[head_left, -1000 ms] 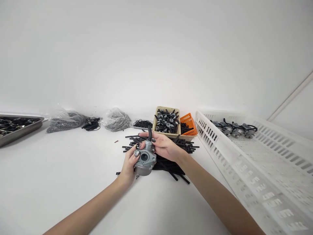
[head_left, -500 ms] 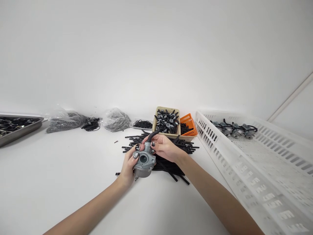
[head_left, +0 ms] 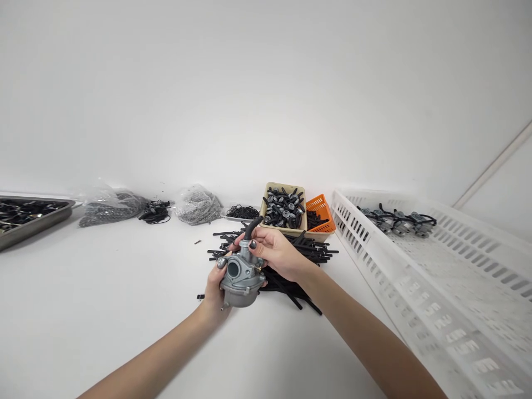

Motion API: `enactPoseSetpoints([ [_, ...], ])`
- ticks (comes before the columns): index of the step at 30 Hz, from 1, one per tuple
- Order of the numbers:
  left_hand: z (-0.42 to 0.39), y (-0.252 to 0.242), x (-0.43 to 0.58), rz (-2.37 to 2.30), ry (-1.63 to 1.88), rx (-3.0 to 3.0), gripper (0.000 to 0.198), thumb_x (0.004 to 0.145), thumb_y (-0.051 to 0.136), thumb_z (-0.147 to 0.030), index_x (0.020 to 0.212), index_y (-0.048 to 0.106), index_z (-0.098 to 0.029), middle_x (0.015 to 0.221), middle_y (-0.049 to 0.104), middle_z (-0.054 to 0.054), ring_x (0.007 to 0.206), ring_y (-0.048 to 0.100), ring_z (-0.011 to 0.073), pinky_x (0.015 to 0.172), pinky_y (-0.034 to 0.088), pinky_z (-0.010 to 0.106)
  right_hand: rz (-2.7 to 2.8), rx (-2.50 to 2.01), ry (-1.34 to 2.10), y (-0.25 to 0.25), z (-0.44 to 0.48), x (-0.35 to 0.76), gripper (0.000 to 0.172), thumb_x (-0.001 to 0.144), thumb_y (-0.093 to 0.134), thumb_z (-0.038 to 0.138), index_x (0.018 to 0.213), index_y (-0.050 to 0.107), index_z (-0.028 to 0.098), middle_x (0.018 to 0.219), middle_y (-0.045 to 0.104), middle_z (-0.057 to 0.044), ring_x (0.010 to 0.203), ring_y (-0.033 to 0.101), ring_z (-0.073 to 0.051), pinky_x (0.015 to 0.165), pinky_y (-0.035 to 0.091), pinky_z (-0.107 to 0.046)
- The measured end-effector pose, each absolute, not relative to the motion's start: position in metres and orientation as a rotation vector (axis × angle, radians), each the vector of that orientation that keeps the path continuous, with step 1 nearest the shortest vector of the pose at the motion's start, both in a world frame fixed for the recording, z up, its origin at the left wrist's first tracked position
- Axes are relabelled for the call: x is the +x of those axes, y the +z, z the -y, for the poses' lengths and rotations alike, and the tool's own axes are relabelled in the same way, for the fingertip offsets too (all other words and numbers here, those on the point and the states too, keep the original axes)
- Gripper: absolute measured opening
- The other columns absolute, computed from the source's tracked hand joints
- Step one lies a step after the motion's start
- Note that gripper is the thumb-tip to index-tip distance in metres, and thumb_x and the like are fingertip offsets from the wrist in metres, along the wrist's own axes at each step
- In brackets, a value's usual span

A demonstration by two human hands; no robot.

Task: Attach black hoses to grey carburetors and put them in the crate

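Carburetor [head_left: 239,274] has turned leftward; left grip [head_left: 214,291] clasps it, right grip [head_left: 276,252] pinches its hose [head_left: 252,226]

Carburetor [head_left: 238,277] hides left hand [head_left: 213,290] palm; metal tray [head_left: 38,224] cut by left edge.

One grey carburetor [head_left: 238,277] with one black hose [head_left: 251,227], between two hands: one left hand [head_left: 215,287], one right hand [head_left: 279,252]. Four more carburetors [head_left: 394,220], as far as countable, in one white crate [head_left: 440,288]. One beige bin [head_left: 284,230] and one orange basket [head_left: 323,209]. Two clear bags [head_left: 108,204] of small parts. Two small black bundles [head_left: 155,211]. One metal tray [head_left: 35,223]. One heap of black tubes [head_left: 307,249], too many to count
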State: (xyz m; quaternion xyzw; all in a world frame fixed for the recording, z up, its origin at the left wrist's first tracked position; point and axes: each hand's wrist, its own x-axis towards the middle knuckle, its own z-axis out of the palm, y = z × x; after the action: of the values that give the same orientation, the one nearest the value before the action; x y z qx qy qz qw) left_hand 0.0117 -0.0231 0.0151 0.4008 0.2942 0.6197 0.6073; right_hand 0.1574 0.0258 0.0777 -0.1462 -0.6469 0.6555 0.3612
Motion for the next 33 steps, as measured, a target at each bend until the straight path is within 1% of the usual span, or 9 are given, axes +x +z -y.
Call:
enactPoseSetpoints([
  [4,0.022,0.019,0.012,-0.633,1.398,0.962,0.052,0.063,0.071,-0.061,0.09,0.064,-0.018,0.079,0.073,0.008,0.061,0.069,0.0264,0.048,0.053,0.032,1.602,-0.341,1.659,0.083,-0.03,0.163,0.042,0.082,0.073,0.051,0.112,0.071,0.021,0.115,0.073,-0.01,0.106,0.067,-0.021,0.089,0.053,-0.032],
  [8,0.016,0.01,0.01,-0.668,1.462,1.11,0.058,0.063,0.076,-0.06,0.099,0.067,-0.017,0.088,0.074,0.01,0.078,0.069,0.0277,0.065,0.056,0.034,1.566,-0.471,1.398,0.088,-0.038,0.168,0.032,0.071,0.084,0.045,0.087,0.075,0.019,0.086,0.077,-0.006,0.092,0.071,-0.022,0.091,0.054,-0.039],
  [11,0.011,0.001,0.006,-0.724,1.511,1.22,0.061,0.065,0.076,-0.062,0.105,0.068,-0.016,0.096,0.073,0.011,0.09,0.067,0.0283,0.075,0.054,0.033,1.599,-0.546,1.28,0.091,-0.039,0.168,0.032,0.065,0.087,0.045,0.079,0.075,0.019,0.076,0.075,-0.005,0.083,0.071,-0.022,0.087,0.056,-0.041],
  [17,0.009,0.003,0.003,-0.811,1.581,1.34,0.056,0.07,0.073,-0.061,0.103,0.069,-0.016,0.09,0.071,0.009,0.084,0.064,0.0255,0.071,0.05,0.029,1.71,-0.492,1.307,0.096,-0.037,0.172,0.036,0.074,0.08,0.047,0.096,0.075,0.019,0.086,0.077,-0.007,0.089,0.072,-0.022,0.089,0.056,-0.04],
  [20,0.01,0.005,0.004,-0.811,1.594,1.361,0.057,0.069,0.073,-0.062,0.103,0.069,-0.015,0.091,0.071,0.009,0.086,0.065,0.0261,0.071,0.051,0.029,1.799,-0.456,1.304,0.098,-0.038,0.179,0.038,0.077,0.079,0.045,0.105,0.073,0.02,0.095,0.077,-0.008,0.097,0.071,-0.023,0.094,0.054,-0.041],
  [23,0.013,0.009,0.009,-0.778,1.585,1.229,0.055,0.066,0.076,-0.06,0.097,0.07,-0.015,0.089,0.072,0.009,0.083,0.067,0.0259,0.068,0.053,0.029,1.823,-0.457,1.281,0.098,-0.041,0.183,0.039,0.078,0.077,0.046,0.106,0.072,0.019,0.099,0.077,-0.009,0.1,0.071,-0.023,0.096,0.053,-0.042],
  [27,0.016,0.025,0.012,-0.674,1.481,0.816,0.058,0.074,0.063,-0.065,0.101,0.069,-0.014,0.101,0.075,0.013,0.076,0.072,0.0259,0.061,0.058,0.032,1.783,-0.53,1.129,0.097,-0.046,0.184,0.032,0.084,0.072,0.04,0.11,0.07,0.021,0.107,0.076,-0.008,0.106,0.069,-0.022,0.1,0.051,-0.04],
  [30,0.011,0.041,0.006,-0.663,1.52,0.633,0.06,0.087,0.048,-0.065,0.114,0.065,-0.014,0.113,0.073,0.013,0.085,0.075,0.0251,0.074,0.062,0.034,1.742,-0.618,0.998,0.097,-0.053,0.188,0.024,0.086,0.07,0.032,0.107,0.071,0.022,0.108,0.075,-0.008,0.106,0.069,-0.021,0.1,0.05,-0.039],
  [33,0.004,0.05,-0.003,-0.678,1.582,0.551,0.073,0.09,0.034,-0.073,0.118,0.063,-0.012,0.114,0.073,0.015,0.094,0.075,0.0274,0.079,0.063,0.037,1.776,-0.763,0.907,0.098,-0.06,0.195,0.018,0.086,0.067,0.028,0.103,0.071,0.021,0.106,0.075,-0.008,0.101,0.07,-0.021,0.097,0.051,-0.039],
])
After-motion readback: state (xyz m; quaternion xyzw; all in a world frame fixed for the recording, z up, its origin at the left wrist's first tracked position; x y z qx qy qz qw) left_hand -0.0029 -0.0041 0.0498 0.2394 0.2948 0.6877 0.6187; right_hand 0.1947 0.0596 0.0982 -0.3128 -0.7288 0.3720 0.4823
